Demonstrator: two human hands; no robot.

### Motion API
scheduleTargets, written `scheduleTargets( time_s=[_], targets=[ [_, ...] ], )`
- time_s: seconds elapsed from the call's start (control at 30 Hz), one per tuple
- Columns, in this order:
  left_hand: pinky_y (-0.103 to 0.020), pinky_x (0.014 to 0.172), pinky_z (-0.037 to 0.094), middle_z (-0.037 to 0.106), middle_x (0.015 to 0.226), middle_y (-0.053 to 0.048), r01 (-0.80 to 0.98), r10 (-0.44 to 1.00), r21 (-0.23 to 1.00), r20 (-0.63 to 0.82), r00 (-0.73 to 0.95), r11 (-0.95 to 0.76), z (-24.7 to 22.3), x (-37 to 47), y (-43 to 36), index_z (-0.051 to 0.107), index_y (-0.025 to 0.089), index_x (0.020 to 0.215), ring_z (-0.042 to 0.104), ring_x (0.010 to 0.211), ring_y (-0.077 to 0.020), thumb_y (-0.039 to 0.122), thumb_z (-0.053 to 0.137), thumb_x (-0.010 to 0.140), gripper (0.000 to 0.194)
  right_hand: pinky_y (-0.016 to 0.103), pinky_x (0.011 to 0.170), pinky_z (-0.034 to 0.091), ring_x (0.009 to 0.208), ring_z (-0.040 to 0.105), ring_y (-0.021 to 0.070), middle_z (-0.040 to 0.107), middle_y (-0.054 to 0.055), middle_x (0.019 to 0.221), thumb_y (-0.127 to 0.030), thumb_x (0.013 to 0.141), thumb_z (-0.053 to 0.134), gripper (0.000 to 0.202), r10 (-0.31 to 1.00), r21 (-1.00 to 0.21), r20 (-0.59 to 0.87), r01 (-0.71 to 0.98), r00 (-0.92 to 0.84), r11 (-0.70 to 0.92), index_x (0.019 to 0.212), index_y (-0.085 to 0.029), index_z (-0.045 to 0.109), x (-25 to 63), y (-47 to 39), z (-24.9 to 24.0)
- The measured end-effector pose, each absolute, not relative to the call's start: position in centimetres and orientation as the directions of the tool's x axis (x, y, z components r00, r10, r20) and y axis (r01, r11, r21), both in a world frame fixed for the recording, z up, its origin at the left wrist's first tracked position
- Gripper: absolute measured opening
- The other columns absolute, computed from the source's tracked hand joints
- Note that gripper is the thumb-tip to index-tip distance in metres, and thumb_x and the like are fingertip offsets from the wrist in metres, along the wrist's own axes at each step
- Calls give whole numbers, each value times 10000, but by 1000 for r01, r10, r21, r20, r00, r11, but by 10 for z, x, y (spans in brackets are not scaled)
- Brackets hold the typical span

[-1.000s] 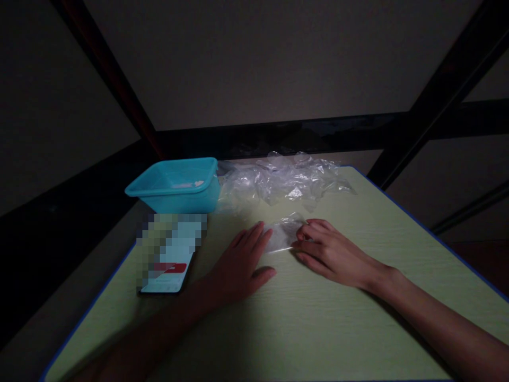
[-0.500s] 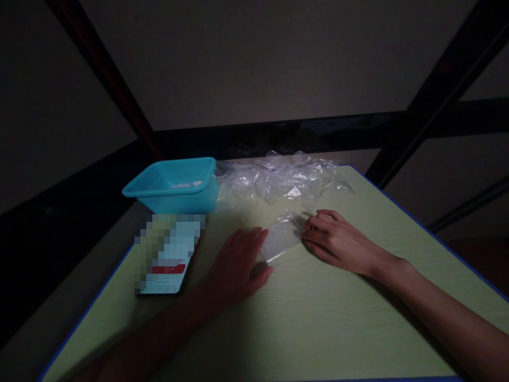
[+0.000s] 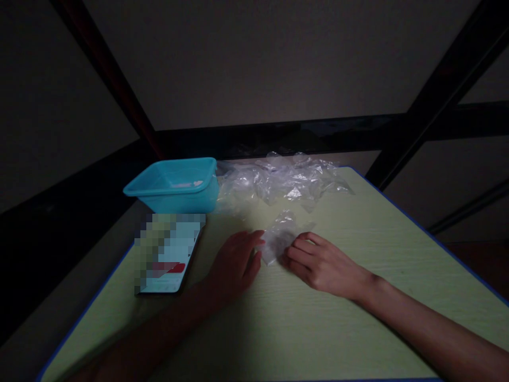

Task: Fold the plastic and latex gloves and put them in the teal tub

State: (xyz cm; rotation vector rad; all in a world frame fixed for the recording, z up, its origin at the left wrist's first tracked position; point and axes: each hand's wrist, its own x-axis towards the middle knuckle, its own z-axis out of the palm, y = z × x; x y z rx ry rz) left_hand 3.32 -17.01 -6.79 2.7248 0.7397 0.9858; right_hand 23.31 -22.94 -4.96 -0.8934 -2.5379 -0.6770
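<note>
A small clear plastic bag (image 3: 277, 241) lies on the table between my two hands, partly crumpled at its far end. My left hand (image 3: 238, 261) rests at the bag's left edge, fingers stretched toward it and the thumb apart. At the bag's right side, my right hand (image 3: 320, 263) has its fingers curled down and closed on the plastic. Its fingertips are hidden under the knuckles, and a little of the bag shows beyond them.
A heap of crumpled clear plastic bags (image 3: 286, 180) lies along the table's far edge. Left of it stands a turquoise plastic basin (image 3: 183, 202) with small whitish bits inside. A phone (image 3: 169, 268) with a lit screen lies nearer. The pale green table (image 3: 338, 334) has blue edging.
My right hand has moved left and nearer to me, over the bag, which looks narrower and more bunched. The left thumb has drawn closer to its fingers.
</note>
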Motion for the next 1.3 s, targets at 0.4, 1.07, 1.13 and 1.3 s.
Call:
scheduleTargets(
  time_s=[0.4, 1.07, 1.13, 1.3],
  targets=[
    [-381, 788, 484, 687, 853, -78, 370, 486, 316, 581, 653, -874, -67, 34, -170, 512, 116, 1090, 609, 818, -210, 114, 413, 822, 285, 325, 575, 277, 613, 482, 159, 576, 18, 644, -101, 842, 507, 244, 488, 366, 459, 659, -742, 658, 628, -138, 620, 223, -226, -54],
    [-397, 855, 479, 659, 1026, -110, 333, 352, 142, 570, 743, -932, -69, 35, -168, 567, 142, 1020, 601, 924, -227, 171, 551, 724, 298, 287, 566, 295, 585, 438, 139, 578, 19, 624, -118, 890, 450, 254, 472, 243, 606, 714, -640, 657, 700, -129, 618, 235, -220, -57],
    [-386, 842, 488, 673, 991, -93, 357, 353, 111, 570, 742, -928, -70, 35, -166, 585, 152, 965, 612, 892, -209, 128, 531, 749, 224, 281, 564, 308, 587, 446, 137, 592, 24, 636, -120, 888, 452, 244, 460, 226, 626, 712, -629, 665, 712, -129, 621, 235, -221, -55],
    [-360, 785, 514, 690, 872, -82, 347, 301, 45, 611, 732, -937, -70, 34, -162, 608, 146, 797, 626, 778, -183, 72, 478, 794, 150, 282, 572, 356, 611, 500, 144, 637, 33, 670, -173, 879, 478, 210, 478, 226, 593, 703, -648, 674, 764, -131, 648, 234, -222, -51]
  ],
)
